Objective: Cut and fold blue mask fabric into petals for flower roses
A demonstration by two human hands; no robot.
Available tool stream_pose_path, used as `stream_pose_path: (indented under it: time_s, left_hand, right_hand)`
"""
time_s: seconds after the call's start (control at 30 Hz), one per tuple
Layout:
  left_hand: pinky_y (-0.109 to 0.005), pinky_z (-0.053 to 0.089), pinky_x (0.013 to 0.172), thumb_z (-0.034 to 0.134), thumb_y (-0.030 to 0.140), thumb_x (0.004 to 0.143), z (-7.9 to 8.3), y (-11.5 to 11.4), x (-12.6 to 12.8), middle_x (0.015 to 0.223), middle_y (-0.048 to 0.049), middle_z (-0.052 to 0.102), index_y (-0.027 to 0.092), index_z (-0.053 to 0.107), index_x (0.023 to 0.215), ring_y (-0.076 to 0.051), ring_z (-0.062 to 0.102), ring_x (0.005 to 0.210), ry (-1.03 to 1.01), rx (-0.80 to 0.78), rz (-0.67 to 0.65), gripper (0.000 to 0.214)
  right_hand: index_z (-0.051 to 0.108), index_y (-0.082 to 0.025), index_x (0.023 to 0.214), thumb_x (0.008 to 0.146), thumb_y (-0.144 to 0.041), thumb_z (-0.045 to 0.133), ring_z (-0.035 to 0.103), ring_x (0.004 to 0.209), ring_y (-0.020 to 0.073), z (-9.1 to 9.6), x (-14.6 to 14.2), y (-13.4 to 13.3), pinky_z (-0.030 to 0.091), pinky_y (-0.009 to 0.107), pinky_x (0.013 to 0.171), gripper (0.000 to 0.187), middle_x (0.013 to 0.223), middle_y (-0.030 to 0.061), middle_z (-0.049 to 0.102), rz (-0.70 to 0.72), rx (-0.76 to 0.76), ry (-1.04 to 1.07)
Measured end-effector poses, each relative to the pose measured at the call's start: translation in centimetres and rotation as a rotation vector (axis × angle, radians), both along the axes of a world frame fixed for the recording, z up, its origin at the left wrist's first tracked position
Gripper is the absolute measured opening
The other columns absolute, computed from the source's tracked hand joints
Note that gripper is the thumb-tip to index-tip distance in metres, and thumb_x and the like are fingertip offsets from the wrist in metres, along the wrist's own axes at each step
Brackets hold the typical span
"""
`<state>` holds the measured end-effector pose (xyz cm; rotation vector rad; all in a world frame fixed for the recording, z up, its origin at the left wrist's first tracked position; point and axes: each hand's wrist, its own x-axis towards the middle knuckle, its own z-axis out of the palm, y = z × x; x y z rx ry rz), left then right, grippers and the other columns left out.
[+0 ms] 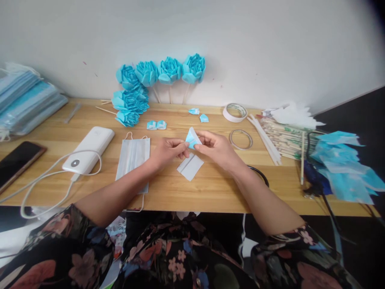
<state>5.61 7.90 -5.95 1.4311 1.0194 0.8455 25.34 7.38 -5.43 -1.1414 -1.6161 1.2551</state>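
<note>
Both hands meet over the middle of the wooden table (210,188). My left hand (168,151) and my right hand (215,147) each pinch a side of a small folded blue piece (191,138) of mask fabric, held just above the tabletop. A white cut strip (190,166) lies flat right under the hands. A whole white face mask (134,158) lies flat to the left of my left hand.
Blue fabric flowers on sticks (159,76) lean on the wall. Small folded blue pieces (156,125) lie behind. Two tape rolls (235,112) (241,139) sit right. A power bank (88,149) with cable and a phone (16,160) lie left. Mask stacks (27,100), sticks (285,138) and blue scraps (345,168) flank.
</note>
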Motion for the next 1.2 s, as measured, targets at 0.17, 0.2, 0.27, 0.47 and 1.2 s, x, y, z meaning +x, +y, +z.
stream_pose_path:
  time_s: [0.17, 0.2, 0.27, 0.47, 1.2]
  left_hand:
    - [-0.023, 0.042, 0.059, 0.062, 0.037, 0.085, -0.26, 0.05, -0.10, 0.060, -0.0022, 0.066, 0.016, 0.068, 0.059, -0.009, 0.053, 0.056, 0.031, 0.028, -0.021, 0.034]
    - [-0.023, 0.042, 0.060, 0.062, 0.037, 0.085, -0.36, 0.07, -0.11, 0.060, -0.0021, 0.066, 0.016, 0.068, 0.059, -0.009, 0.053, 0.057, 0.042, 0.035, -0.029, 0.034]
    - [-0.023, 0.042, 0.059, 0.061, 0.037, 0.086, -0.57, 0.10, -0.09, 0.060, -0.0019, 0.066, 0.016, 0.068, 0.060, -0.009, 0.053, 0.057, 0.063, 0.049, -0.036, 0.034]
    - [-0.023, 0.041, 0.059, 0.062, 0.036, 0.085, -0.48, 0.04, 0.00, 0.061, -0.0016, 0.067, 0.016, 0.068, 0.061, -0.009, 0.053, 0.056, 0.059, 0.062, -0.016, 0.031]
    - [-0.024, 0.042, 0.059, 0.067, 0.046, 0.082, -0.47, 0.38, -0.11, 0.071, -0.0023, 0.067, 0.016, 0.066, 0.074, -0.009, 0.052, 0.059, -0.060, 0.056, -0.018, 0.031]
  right_hand:
    - [0.072, -0.020, 0.109, 0.080, -0.040, 0.073, 0.064, 0.084, 0.0173, 0.29, -0.08, -0.12, 0.048, 0.032, 0.078, 0.035, 0.094, 0.0029, 0.073, 0.040, -0.045, 0.069]
    - [0.072, -0.019, 0.107, 0.080, -0.042, 0.074, 0.063, 0.082, 0.0170, 0.31, -0.11, -0.12, 0.048, 0.032, 0.077, 0.035, 0.092, 0.0030, 0.073, 0.033, -0.048, 0.075]
    - [0.072, -0.019, 0.100, 0.079, -0.046, 0.074, 0.060, 0.076, 0.0157, 0.27, -0.15, -0.11, 0.047, 0.030, 0.071, 0.035, 0.087, 0.0026, 0.071, 0.011, -0.051, 0.078]
    - [0.062, -0.019, 0.075, 0.080, -0.047, 0.073, 0.047, 0.063, 0.0114, -0.18, -0.14, -0.02, 0.037, 0.027, 0.059, 0.031, 0.068, -0.0020, 0.057, -0.092, 0.003, 0.009]
    - [0.062, -0.019, 0.077, 0.085, -0.047, 0.069, 0.049, 0.065, 0.0119, 0.14, -0.09, -0.19, 0.039, 0.027, 0.062, 0.030, 0.070, -0.0015, 0.059, -0.107, 0.053, 0.009]
